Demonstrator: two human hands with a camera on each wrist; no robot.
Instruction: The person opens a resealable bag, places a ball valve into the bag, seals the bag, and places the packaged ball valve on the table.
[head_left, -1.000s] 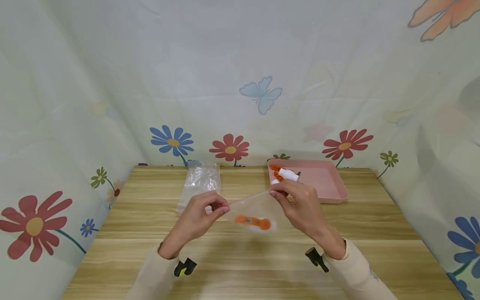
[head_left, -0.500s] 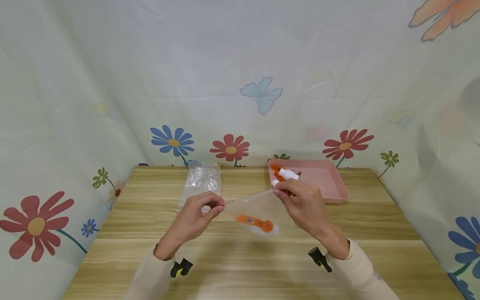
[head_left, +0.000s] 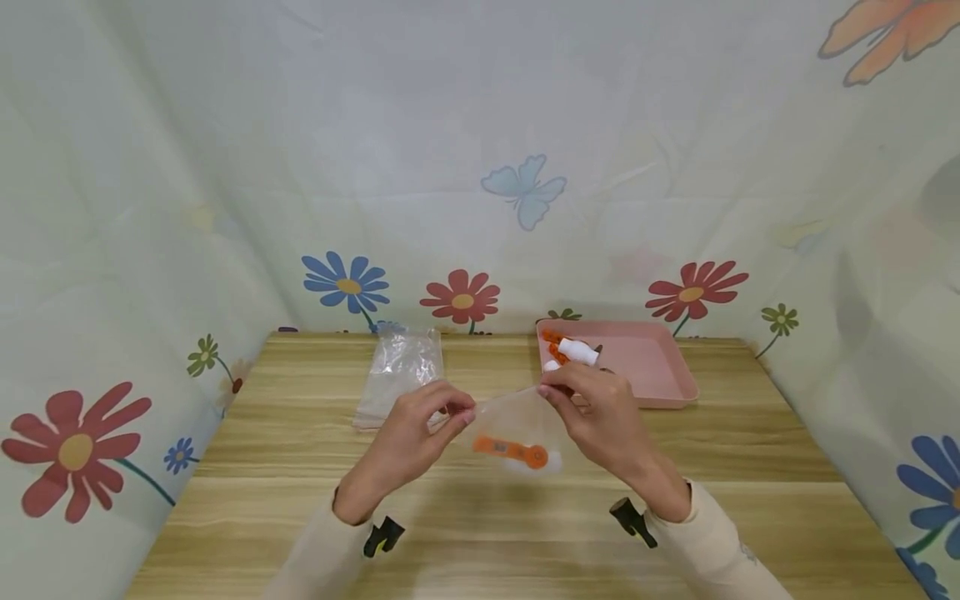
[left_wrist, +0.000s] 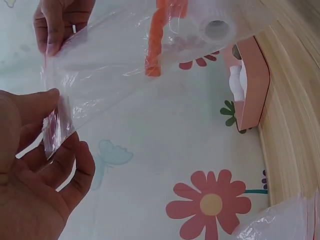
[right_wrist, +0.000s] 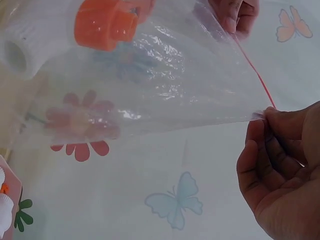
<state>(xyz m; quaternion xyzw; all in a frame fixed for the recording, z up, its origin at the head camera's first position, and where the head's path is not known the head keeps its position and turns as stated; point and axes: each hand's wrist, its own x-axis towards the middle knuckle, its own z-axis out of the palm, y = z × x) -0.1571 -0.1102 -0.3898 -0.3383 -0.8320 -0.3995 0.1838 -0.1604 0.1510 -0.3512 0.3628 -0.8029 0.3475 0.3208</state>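
Both hands hold up a clear zip bag (head_left: 517, 417) with a red line along its top edge. The left hand (head_left: 416, 437) pinches the left end of that edge between thumb and fingers; the right hand (head_left: 603, 417) pinches the right end. Low inside the bag lie an orange, long piece with a round end (head_left: 513, 451) and a white piece (head_left: 553, 462). In the left wrist view the white piece (left_wrist: 217, 27) shows a round hollow end. The right wrist view shows the orange piece (right_wrist: 105, 22) beside it. Their exact kind is unclear through the plastic.
At the back right of the wooden table (head_left: 480, 542) stands a pink tray (head_left: 648, 358), with orange pieces (head_left: 553, 337) and a white, bottle-shaped piece (head_left: 578, 351) at its left end. Clear plastic bags (head_left: 401, 367) lie at the back left. A flowered curtain (head_left: 420, 167) surrounds the table.
The left hand shifts slightly left, then back to the right. The right hand moves a little right, then back left. The hands are now closer together and still hold the bag.
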